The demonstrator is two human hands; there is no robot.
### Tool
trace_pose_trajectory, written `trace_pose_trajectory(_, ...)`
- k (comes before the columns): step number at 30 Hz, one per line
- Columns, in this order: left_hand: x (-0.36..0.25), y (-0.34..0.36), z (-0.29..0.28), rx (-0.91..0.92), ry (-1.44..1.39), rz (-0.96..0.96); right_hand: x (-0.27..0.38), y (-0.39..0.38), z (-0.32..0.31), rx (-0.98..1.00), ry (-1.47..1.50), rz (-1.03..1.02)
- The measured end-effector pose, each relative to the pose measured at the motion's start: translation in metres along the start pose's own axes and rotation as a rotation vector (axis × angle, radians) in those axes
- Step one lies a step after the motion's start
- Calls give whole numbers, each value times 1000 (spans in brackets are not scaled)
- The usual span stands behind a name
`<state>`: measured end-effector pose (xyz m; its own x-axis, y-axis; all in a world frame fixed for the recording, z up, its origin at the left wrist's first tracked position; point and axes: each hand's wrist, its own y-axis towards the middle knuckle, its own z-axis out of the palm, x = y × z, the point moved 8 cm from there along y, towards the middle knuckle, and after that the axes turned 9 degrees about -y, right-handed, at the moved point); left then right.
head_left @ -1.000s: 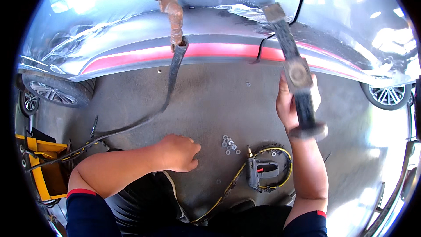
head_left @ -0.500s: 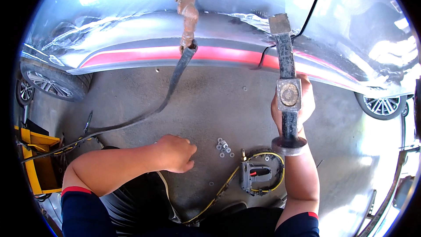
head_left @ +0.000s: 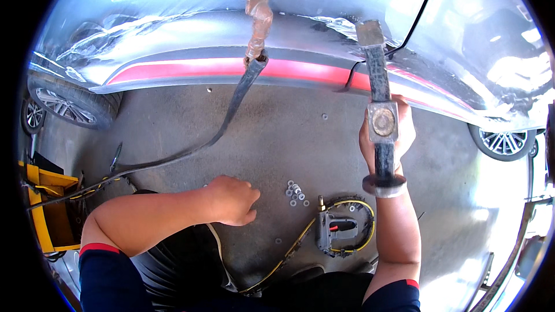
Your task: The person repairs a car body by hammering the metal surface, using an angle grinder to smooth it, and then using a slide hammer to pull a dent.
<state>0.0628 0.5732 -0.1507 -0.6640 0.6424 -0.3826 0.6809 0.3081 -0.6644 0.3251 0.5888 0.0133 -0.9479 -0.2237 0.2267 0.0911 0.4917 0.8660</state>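
My right hand point(head_left: 387, 138) grips a worn black-and-metal hammer point(head_left: 378, 72) held upright in front of me, its shaft partly hiding the fingers. My left hand point(head_left: 234, 199) is loosely curled low at centre, with nothing visible in it. Ahead is a dented grey car side point(head_left: 173, 29) with scraped patches and a red stripe point(head_left: 300, 69). Attached to its panel hangs a rusty copper-coloured clamp tool point(head_left: 257, 17), joined to a thick black cable point(head_left: 234, 104) running down to the left. Small silver washers point(head_left: 295, 193) lie on the floor point(head_left: 272, 138) between my hands.
A grey handheld gun point(head_left: 341, 228) with a coiled yellow hose point(head_left: 368, 219) lies beside my right forearm. A yellow machine point(head_left: 49, 214) stands at the left. Car wheels point(head_left: 503, 138) show at both sides, and metal rails point(head_left: 514, 254) run along the right edge.
The hammer has swung from a slanted position to nearly vertical, with little movement over the last half second. The view has shifted slightly; my left hand stays curled.
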Motion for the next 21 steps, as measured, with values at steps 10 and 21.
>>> trace_pose_trajectory(10,0,-1,0,8,1,-20,0,-5,-3,-53,35,8)
trace_pose_trajectory(21,4,-2,2,-10,-2,5,-2,-4,2,-30,-1,19)
